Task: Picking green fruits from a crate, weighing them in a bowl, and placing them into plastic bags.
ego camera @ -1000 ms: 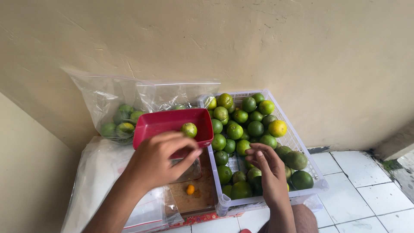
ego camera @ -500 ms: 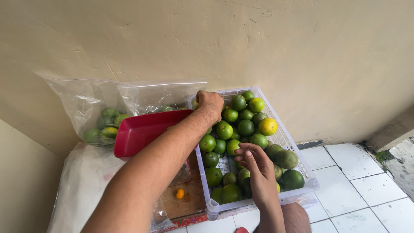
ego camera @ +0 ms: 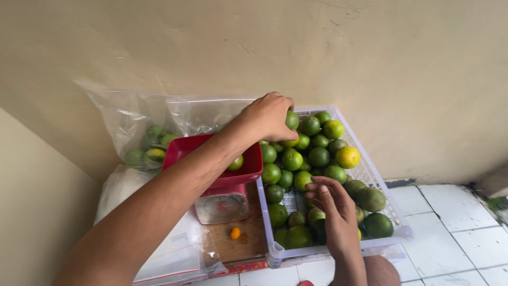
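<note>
At the far left, the clear plastic bag (ego camera: pixel 138 127) leaned against the wall with a few green citrus fruits (ego camera: pixel 153 148) inside it, where it had been half a second before. Next to it the red tray (ego camera: pixel 248 170) sat on the small scale (ego camera: pixel 222 205), one green fruit (ego camera: pixel 236 162) lying in it, partly hidden by my forearm. A tiny orange fruit (ego camera: pixel 235 232) lay on the wooden surface (ego camera: pixel 248 238) below the scale.

My left hand (ego camera: pixel 267 117) had stayed reached across the tray to the far corner of the white crate (ego camera: pixel 370 172), but its fingers were now curled shut around a green lime (ego camera: pixel 291 121) at the top of the pile, where half a second earlier the hand had only just arrived there. A second before, it had been back over the tray.

My right hand (ego camera: pixel 334 212) rested loosely open, fingers spread, on the limes at the near side of the crate, gripping nothing, much as before. A yellow fruit (ego camera: pixel 347 157) lay among the green ones to its right.
</note>
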